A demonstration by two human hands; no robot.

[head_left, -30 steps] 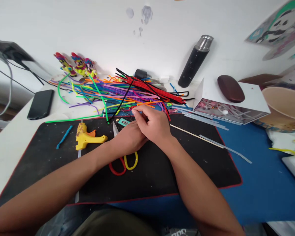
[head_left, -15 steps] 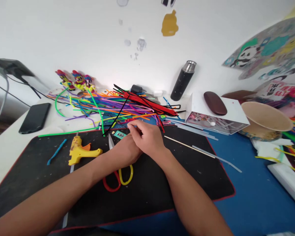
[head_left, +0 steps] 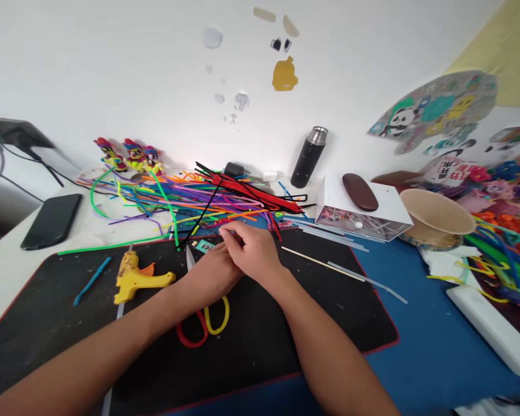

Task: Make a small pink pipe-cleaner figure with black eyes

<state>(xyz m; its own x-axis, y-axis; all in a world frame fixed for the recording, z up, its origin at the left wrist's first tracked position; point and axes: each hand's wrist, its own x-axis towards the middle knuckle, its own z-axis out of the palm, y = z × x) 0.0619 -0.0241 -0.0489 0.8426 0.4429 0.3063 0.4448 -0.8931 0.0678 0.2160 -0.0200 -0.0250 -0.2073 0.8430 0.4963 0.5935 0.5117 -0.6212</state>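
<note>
Scissors with red and yellow plastic handles (head_left: 190,257) lie on the black, red-edged cloth mat (head_left: 251,352), passing under my left hand (head_left: 214,273); I cannot tell whether they touch it. My right hand (head_left: 259,252) folds over the left, the two pressed together. The left's fingertips are hidden and the right's curl inward, so I cannot tell whether either holds anything.

For steadiness, I judge it best to keep both wrists loose and lift straight up rather than slide, as the blade tip points away past my left knuckles, beside a small green USB stick (head_left: 205,247).

To my left, the yellow plastic glue gun (head_left: 126,281) sits close to that forearm and limits a sideways sweep. Ahead, the multicoloured pile of fuzzy stems (head_left: 186,199) crowds the mat's far edge. The wider stretch is rightward, below the thin pale stick (head_left: 323,264), out to the mat's rounded corner.
</note>
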